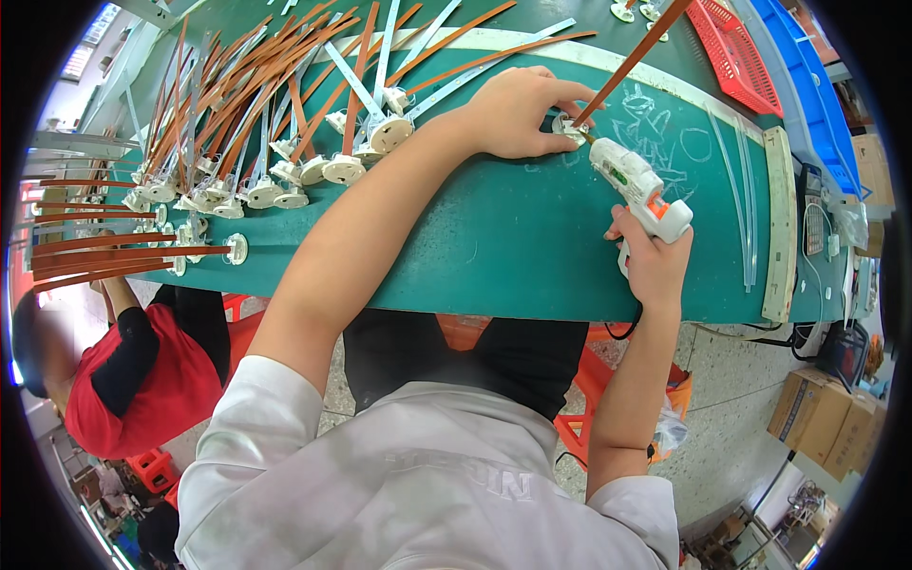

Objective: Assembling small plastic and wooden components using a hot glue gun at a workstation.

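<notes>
**Head view: glue applied to a small white fitting held on the tabletop**

A small round white fitting [568, 127] is pinned to the green tabletop [532, 247] by the left hand [518, 112], whose fingers [560, 141] are curled down and closed around it. A long orange-brown strip [632, 59] rises from the fitting, up and away beyond the fingertips. A white hot-glue gun [638, 188] is clenched in the right hand [655, 266], the fingers wrapped about its grip; whether the trigger is pressed cannot be told. Its nozzle is aimed at the fitting, the tip lying just beside the left fingertips and seemingly touching the part.

For the step to be done well, the fitting should be kept flat and motionless under the left fingers, the fingertips held clear of the hot nozzle, and the glue laid only at the joint of strip and fitting, in a small bead. The strip is best kept from tilting while the glue sets.

Many like fittings with strips [285, 142] lie heaped well beyond the left forearm. A person in a red top [142, 380] is seated to the left.
</notes>
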Tool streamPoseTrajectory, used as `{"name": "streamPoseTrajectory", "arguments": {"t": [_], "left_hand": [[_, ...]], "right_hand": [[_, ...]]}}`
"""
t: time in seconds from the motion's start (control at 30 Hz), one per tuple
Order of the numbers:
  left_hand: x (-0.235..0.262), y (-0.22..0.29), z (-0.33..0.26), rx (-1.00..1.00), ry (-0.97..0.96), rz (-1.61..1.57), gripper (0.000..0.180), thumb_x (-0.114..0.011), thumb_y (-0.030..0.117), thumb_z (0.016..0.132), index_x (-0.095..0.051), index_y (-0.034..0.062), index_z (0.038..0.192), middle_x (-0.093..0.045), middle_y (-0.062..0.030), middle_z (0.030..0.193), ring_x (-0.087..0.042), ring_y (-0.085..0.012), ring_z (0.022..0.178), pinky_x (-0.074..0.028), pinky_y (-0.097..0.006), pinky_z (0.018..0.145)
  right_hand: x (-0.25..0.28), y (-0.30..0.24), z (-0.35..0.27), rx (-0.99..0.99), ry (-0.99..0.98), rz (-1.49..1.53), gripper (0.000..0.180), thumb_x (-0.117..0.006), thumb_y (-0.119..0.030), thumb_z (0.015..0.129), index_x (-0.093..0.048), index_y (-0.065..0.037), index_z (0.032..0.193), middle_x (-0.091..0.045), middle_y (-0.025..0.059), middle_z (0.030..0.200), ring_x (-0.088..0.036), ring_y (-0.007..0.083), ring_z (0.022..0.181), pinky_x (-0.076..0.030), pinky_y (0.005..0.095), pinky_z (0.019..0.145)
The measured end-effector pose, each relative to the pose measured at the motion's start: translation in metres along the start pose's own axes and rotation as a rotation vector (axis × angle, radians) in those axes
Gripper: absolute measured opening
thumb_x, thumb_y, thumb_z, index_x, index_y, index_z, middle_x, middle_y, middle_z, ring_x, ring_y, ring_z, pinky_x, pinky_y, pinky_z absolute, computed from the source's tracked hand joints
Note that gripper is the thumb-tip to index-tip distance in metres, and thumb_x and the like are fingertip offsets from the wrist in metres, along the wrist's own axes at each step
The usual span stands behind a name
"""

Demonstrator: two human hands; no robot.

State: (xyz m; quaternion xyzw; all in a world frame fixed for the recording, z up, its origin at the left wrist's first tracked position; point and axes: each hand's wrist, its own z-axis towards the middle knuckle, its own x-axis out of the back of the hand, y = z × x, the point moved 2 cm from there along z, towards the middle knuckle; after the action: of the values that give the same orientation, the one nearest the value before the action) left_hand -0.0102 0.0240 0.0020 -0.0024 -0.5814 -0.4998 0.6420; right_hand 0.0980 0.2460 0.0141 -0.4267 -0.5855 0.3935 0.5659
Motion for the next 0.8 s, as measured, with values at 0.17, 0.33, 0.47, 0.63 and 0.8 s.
{"name": "streamPoseTrajectory", "arguments": {"t": [0.17,0.33,0.47,0.63,0.8], "left_hand": [[-0.0009,0.0001,-0.0005,0.012,0.008,0.030,0.054,-0.080,0.024,0.082,-0.063,0.0187,0.133,-0.076,0.0024,0.108,-0.063,-0.0204,0.099,-0.049,-0.036,0.092],[-0.0011,0.0003,-0.0007,0.017,0.015,0.043,0.055,-0.080,0.025,0.081,-0.063,0.0194,0.133,-0.076,0.0028,0.107,-0.063,-0.0200,0.099,-0.049,-0.036,0.090],[-0.0008,0.0009,-0.0005,0.012,0.031,0.054,0.054,-0.081,0.024,0.080,-0.064,0.0190,0.131,-0.076,0.0025,0.107,-0.063,-0.0200,0.099,-0.049,-0.036,0.090],[0.0001,0.0014,-0.0007,0.015,0.033,0.032,0.054,-0.081,0.023,0.079,-0.065,0.0181,0.130,-0.076,0.0025,0.107,-0.064,-0.0206,0.099,-0.049,-0.036,0.091],[0.0001,0.0018,-0.0006,0.013,0.018,0.028,0.054,-0.081,0.022,0.078,-0.065,0.0179,0.129,-0.076,0.0030,0.107,-0.064,-0.0208,0.099,-0.049,-0.036,0.092]], "right_hand": [[-0.0011,0.0007,-0.0005,0.020,0.003,0.031,0.012,-0.071,-0.006,0.086,-0.069,0.005,0.088,-0.067,0.0054,0.069,-0.063,0.0112,0.060,-0.048,0.0270,0.056],[-0.0044,0.0015,-0.0007,0.027,0.018,0.095,0.011,-0.072,-0.005,0.086,-0.068,0.006,0.088,-0.066,0.0051,0.068,-0.062,0.0115,0.059,-0.049,0.0274,0.056],[-0.0047,0.0013,0.0000,0.043,0.024,0.089,0.011,-0.072,-0.005,0.086,-0.068,0.005,0.088,-0.065,0.0047,0.068,-0.062,0.0114,0.058,-0.049,0.0273,0.055],[-0.0043,-0.0007,0.0004,0.032,0.017,0.066,0.012,-0.073,-0.005,0.086,-0.068,0.005,0.087,-0.065,0.0043,0.068,-0.062,0.0111,0.059,-0.048,0.0268,0.055],[-0.0004,0.0040,-0.0005,0.020,-0.029,-0.041,0.012,-0.073,-0.006,0.085,-0.069,0.006,0.086,-0.069,0.0056,0.072,-0.065,0.0107,0.064,-0.049,0.0262,0.058]]}}
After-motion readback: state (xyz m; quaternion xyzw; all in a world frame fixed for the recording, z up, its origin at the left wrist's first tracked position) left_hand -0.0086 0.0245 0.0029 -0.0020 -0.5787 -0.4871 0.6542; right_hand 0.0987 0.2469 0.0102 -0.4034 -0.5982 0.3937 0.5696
